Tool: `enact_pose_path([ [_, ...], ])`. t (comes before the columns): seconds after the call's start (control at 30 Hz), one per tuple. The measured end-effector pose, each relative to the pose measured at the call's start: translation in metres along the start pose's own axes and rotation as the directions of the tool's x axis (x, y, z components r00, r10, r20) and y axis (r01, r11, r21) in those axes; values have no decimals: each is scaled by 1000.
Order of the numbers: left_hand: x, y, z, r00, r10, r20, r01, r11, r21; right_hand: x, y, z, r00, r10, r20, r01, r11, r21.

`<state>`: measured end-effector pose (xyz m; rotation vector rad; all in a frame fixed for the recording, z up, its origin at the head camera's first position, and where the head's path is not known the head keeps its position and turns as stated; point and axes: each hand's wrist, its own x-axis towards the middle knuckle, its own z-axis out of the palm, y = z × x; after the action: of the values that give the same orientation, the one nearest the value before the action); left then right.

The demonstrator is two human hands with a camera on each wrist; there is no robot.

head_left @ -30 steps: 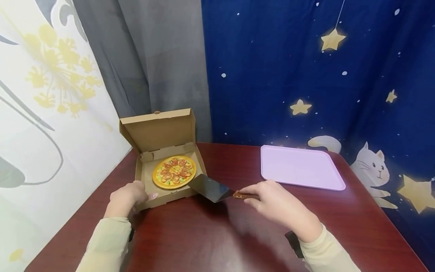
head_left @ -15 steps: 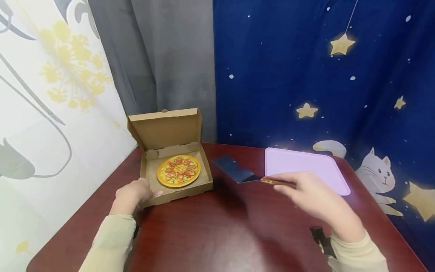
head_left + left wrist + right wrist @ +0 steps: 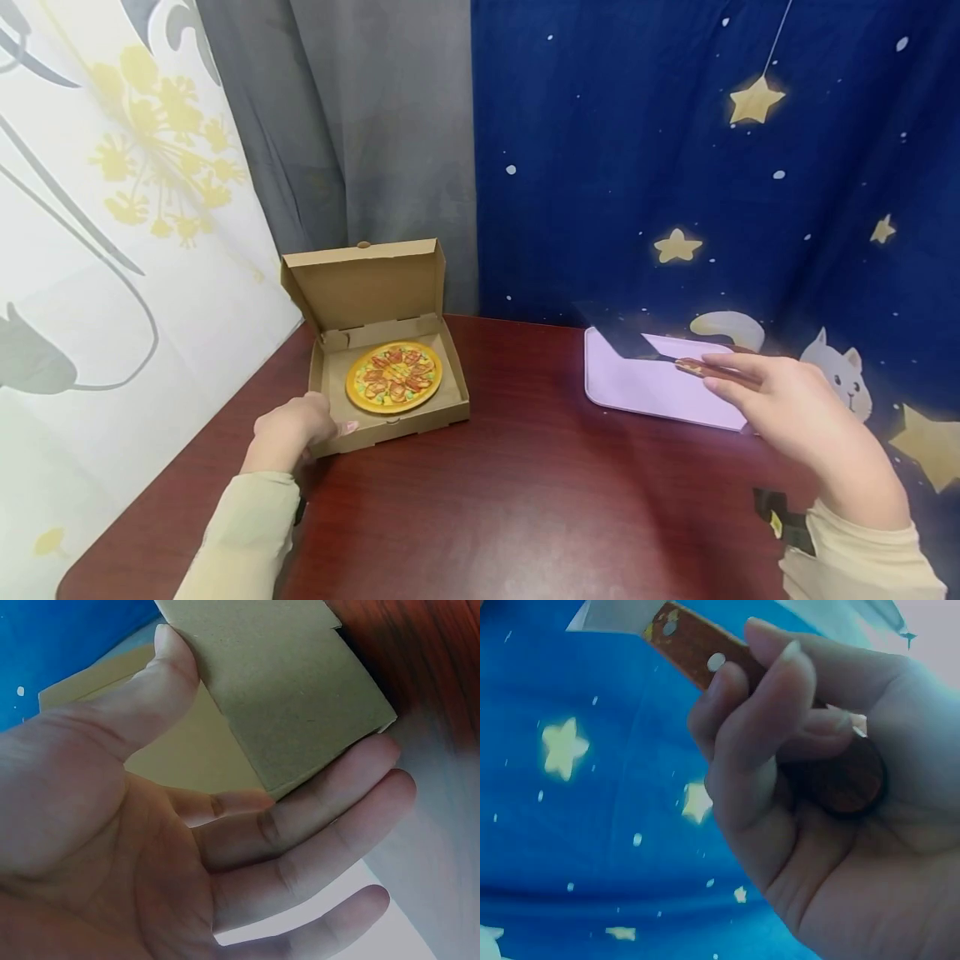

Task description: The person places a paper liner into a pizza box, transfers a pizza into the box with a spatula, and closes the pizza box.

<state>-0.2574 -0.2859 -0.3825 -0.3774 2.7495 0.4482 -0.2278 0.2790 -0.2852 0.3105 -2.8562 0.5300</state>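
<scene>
An opened cardboard pizza box point(image 3: 366, 292) stands at the left of the table with its lid raised. A round toy-like pizza point(image 3: 394, 377) lies flat inside it. My left hand point(image 3: 292, 429) grips the box's front left corner, the thumb over the wall's edge and the other fingers along the outside, as the left wrist view shows. My right hand point(image 3: 802, 408) holds a spatula by its riveted wooden handle point(image 3: 697, 649), fingers curled round it. The spatula's broad dark blade point(image 3: 626, 340) points left, over the back of a pale pink tray point(image 3: 637, 392); nothing is seen on the blade.
The dark red wooden table point(image 3: 510, 492) fills the lower view. Close behind it hang a grey curtain point(image 3: 405, 125) and a blue star-printed curtain point(image 3: 600, 167). A white patterned cloth point(image 3: 150, 275) borders the left side.
My right hand has moved the spatula from the box's front right edge rightward and away to above the tray. The left hand keeps its grip on the box; the pizza stays inside.
</scene>
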Motion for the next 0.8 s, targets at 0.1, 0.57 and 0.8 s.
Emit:
enact_pose_path([
  [0.1,0,0,0,1000,2,-3,-2,1000,6,2,10,-2,999,33,4,-33,999,-22],
  [0.57,-1,1,1,1000,21,-13,-20,1000,22,12,59,10,993,112,-45,-115,991,-62],
  [0.8,-2,3,0,1000,13,-15,-13,1000,14,20,86,19,975,213,58,-210,977,-45],
])
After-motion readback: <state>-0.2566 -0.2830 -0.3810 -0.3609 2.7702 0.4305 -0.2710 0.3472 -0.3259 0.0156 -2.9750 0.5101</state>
